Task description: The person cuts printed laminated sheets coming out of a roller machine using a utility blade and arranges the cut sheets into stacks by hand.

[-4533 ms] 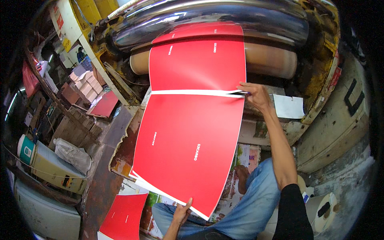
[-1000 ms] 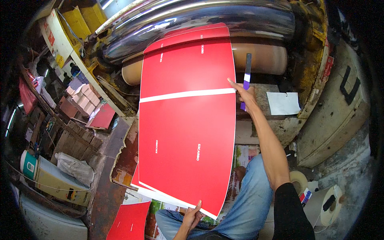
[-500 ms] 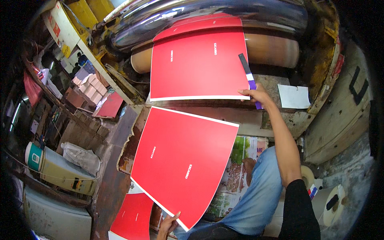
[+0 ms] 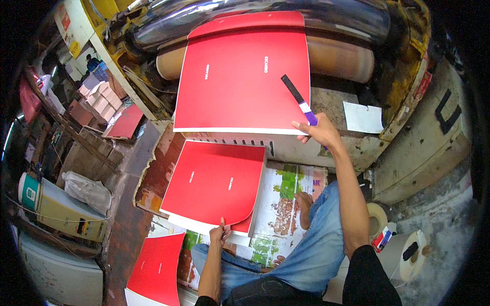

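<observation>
A large red sheet (image 4: pixel 240 81) with white edges hangs from the shiny metal roller (image 4: pixel 265 23) at the top. My right hand (image 4: pixel 322 131) pinches its near right corner. The same hand grips a slim knife-like tool (image 4: pixel 296 94), black at the far end with a white band and purple handle. Lower down, my left hand (image 4: pixel 220 232) is closed on the near edge of another red sheet (image 4: pixel 209 176), whose right corner curls up. That sheet lies over a stack of sheets with white edges.
A further red sheet (image 4: pixel 158 265) lies at the lower left. Behind the hanging sheet runs a brown roller (image 4: pixel 339 61). A white paper (image 4: pixel 363 117) rests on the machine ledge at right. White rolls (image 4: pixel 411 257) stand beside my right leg; a grey box (image 4: pixel 64 273) stands far left.
The lower red sheet has moved from a raised, tilted position down onto the stack, my left hand still at its near edge. The tool in my right hand has tilted further left.
</observation>
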The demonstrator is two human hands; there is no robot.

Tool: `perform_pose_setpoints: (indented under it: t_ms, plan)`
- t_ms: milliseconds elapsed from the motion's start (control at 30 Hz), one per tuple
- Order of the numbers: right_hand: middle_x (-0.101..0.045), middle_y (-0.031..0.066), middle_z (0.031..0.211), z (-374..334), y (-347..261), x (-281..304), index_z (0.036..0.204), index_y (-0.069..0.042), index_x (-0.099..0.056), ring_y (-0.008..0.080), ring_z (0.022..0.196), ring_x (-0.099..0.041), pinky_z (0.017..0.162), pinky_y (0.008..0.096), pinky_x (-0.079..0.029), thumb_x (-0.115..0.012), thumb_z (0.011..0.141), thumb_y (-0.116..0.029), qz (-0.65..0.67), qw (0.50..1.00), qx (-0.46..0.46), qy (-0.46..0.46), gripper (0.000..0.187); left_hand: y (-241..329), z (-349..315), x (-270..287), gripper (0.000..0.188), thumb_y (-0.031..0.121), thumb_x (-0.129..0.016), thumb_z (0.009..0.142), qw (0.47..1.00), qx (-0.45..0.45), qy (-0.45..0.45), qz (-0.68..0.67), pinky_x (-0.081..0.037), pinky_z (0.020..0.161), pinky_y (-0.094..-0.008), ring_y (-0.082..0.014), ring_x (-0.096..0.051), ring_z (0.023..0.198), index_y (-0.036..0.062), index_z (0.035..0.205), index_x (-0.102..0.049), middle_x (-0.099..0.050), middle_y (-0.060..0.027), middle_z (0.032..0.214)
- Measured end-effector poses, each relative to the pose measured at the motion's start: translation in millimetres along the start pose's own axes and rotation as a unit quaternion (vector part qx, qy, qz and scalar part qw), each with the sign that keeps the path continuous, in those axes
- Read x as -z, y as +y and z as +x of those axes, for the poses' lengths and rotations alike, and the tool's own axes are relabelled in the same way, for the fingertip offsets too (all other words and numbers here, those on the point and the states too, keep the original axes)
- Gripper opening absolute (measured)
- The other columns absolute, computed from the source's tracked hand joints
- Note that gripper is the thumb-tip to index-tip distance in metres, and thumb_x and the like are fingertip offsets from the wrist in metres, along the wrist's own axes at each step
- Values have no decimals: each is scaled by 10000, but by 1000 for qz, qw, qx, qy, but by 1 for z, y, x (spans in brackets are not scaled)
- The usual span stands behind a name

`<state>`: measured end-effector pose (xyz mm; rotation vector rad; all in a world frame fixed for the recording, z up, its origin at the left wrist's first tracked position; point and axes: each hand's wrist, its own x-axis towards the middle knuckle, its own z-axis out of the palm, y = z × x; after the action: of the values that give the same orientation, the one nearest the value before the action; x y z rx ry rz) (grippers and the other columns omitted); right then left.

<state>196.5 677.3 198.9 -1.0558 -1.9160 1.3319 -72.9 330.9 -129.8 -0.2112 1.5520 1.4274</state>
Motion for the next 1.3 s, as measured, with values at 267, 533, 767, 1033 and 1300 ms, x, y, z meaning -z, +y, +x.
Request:
perform_pose_setpoints:
  t_ms: [267,533,767,1033,1300]
  plan:
    - [-585,26,540,-6,10,-2,632,-60,-646,76,469,-574,380,208,-322,-791,704,-463,-67,993,-5,-96,434,-20,-8,-76,1445,512,-901,451,737,-216,192,611,-191,1010,-669,-601,-8,1290,-113,1409,-17,77,-442,1397]
    - [-397,-63,435,-16,3,20,496,-119,-545,45,381,-365,375,237,-235,-820,687,-429,-144,962,8,-231,456,-29,-13,-100,1442,294,-888,497,744,-239,176,598,25,992,-746,-616,262,1263,-58,1417,165,182,-499,1348]
    - [-630,-31,618,-33,-12,24,760,-66,-719,50,472,-451,417,230,-298,-811,720,-350,-13,929,73,-364,301,75,-62,-206,952,495,-769,714,848,-279,-398,211,-318,1059,-565,-341,-366,1324,-12,1387,-325,-357,-191,1436]
    - [-681,61,680,-25,-6,82,1002,38,-686,58,425,-526,368,174,-359,-731,817,-243,-51,911,14,-408,339,119,-146,-263,462,106,-617,906,897,-199,-340,-199,-493,964,-364,-217,-555,1142,-5,1306,-415,-534,-140,1264]
    - [-597,47,707,12,45,98,1123,25,-574,66,467,-494,402,198,-379,-447,982,-423,183,946,18,268,487,88,-134,-235,425,151,-621,911,932,-175,-289,-135,-510,930,-352,-204,-581,1100,-4,1269,-451,-553,-134,1235]
